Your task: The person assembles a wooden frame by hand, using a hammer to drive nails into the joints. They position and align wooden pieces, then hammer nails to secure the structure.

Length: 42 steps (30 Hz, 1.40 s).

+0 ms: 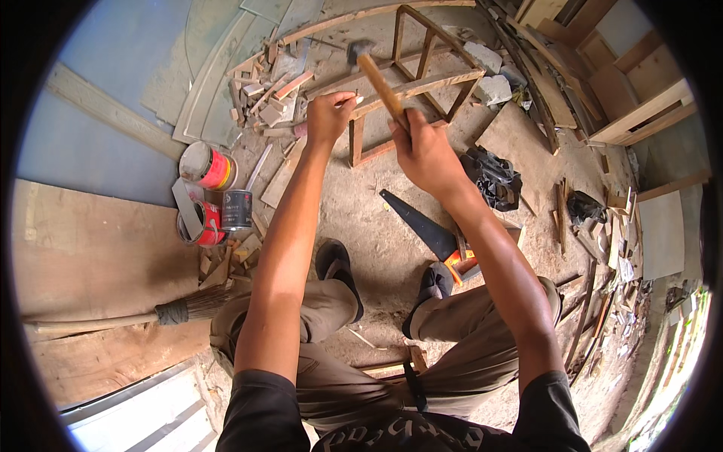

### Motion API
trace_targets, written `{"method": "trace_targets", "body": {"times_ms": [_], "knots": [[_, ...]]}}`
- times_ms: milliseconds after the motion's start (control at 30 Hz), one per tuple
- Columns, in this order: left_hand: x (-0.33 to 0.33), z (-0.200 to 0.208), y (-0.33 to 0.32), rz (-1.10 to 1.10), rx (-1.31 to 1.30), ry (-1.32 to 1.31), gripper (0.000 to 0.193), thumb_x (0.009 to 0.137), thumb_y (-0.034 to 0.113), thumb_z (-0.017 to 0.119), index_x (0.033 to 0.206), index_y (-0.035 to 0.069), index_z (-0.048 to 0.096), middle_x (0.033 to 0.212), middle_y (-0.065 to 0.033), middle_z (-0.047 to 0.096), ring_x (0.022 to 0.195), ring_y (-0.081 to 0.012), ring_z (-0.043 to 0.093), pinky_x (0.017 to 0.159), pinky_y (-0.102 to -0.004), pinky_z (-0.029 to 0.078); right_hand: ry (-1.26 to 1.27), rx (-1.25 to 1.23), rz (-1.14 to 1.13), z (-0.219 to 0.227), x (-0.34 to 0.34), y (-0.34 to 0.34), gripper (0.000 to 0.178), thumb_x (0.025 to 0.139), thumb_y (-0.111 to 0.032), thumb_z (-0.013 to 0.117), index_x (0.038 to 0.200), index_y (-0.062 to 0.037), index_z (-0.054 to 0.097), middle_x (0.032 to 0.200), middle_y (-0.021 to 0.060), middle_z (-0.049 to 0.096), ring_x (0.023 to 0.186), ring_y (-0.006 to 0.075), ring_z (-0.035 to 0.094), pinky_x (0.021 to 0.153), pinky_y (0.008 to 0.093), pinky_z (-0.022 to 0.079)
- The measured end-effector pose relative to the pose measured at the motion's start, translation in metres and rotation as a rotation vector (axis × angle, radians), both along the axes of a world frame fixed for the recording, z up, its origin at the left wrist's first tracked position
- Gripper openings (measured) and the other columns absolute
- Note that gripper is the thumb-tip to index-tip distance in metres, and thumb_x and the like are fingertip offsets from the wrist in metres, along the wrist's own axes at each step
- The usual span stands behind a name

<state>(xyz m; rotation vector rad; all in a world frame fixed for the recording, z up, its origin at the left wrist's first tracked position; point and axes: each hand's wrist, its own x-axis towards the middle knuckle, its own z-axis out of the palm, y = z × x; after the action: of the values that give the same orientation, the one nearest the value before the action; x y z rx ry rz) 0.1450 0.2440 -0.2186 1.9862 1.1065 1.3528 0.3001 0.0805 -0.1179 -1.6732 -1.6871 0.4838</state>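
My right hand (428,151) is closed around the wooden handle of a hammer (382,89), whose dark head is raised up and to the left above a wooden frame (422,87). At the frame's near left corner, my left hand (330,119) pinches what looks like a thin nail (357,93) against the wood. The nail is small, and the fingers partly hide it. The frame is an open box of narrow wooden bars standing on the floor beyond my feet.
A handsaw (422,224) with an orange handle lies by my right foot. Paint cans (236,209) stand at left, near a broom (188,309). Offcuts (271,98) are heaped at far left; a black plastic bag (493,179) and wood scraps lie at right.
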Motion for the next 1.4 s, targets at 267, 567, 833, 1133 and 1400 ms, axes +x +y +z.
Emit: {"method": "trace_targets", "body": {"times_ms": [267,567,833,1133,1400], "knots": [[0.000,0.002,-0.001,-0.029,-0.105,0.001,0.023,0.083,0.016,0.072,0.100,0.001,0.073,0.091,-0.0098,0.074,0.083,-0.0133,0.070,0.076,-0.0257,0.052,0.024,0.096,-0.062,0.008,0.003,-0.003,0.029,0.096,-0.021,0.054,0.101,0.0075,0.052,0.074,0.0329,0.060,0.077,0.0511,0.060,0.068,0.0544,0.048],[-0.002,0.002,0.001,-0.009,-0.028,-0.016,0.020,0.082,0.017,0.073,0.095,0.002,0.074,0.088,-0.0121,0.074,0.078,-0.0160,0.071,0.070,-0.0265,0.052,-0.005,0.057,-0.014,0.002,0.005,0.001,0.026,0.096,-0.020,0.055,0.099,0.0060,0.053,0.071,0.0303,0.060,0.074,0.0503,0.060,0.065,0.0520,0.047],[0.000,0.000,0.000,0.012,-0.049,-0.027,0.017,0.080,0.013,0.074,0.094,0.003,0.075,0.088,-0.0122,0.074,0.079,-0.0176,0.072,0.071,-0.0268,0.054,0.000,-0.017,-0.011,-0.008,0.003,-0.001,0.028,0.096,-0.020,0.052,0.102,0.0072,0.051,0.072,0.0333,0.061,0.074,0.0527,0.060,0.069,0.0560,0.049],[-0.002,-0.005,0.006,0.018,-0.053,-0.011,0.016,0.080,0.012,0.074,0.093,0.004,0.075,0.088,-0.0119,0.074,0.080,-0.0188,0.072,0.071,-0.0270,0.054,-0.027,0.042,-0.036,-0.016,0.006,-0.001,0.027,0.095,-0.019,0.053,0.103,0.0060,0.049,0.071,0.0331,0.060,0.072,0.0537,0.059,0.065,0.0566,0.049],[-0.002,-0.003,0.002,0.001,-0.034,0.021,0.020,0.082,0.013,0.073,0.097,0.001,0.074,0.089,-0.0111,0.074,0.080,-0.0149,0.071,0.072,-0.0270,0.053,-0.026,-0.033,0.024,-0.006,0.002,-0.002,0.027,0.096,-0.020,0.052,0.104,0.0053,0.048,0.073,0.0336,0.061,0.073,0.0538,0.059,0.067,0.0575,0.048]]}}
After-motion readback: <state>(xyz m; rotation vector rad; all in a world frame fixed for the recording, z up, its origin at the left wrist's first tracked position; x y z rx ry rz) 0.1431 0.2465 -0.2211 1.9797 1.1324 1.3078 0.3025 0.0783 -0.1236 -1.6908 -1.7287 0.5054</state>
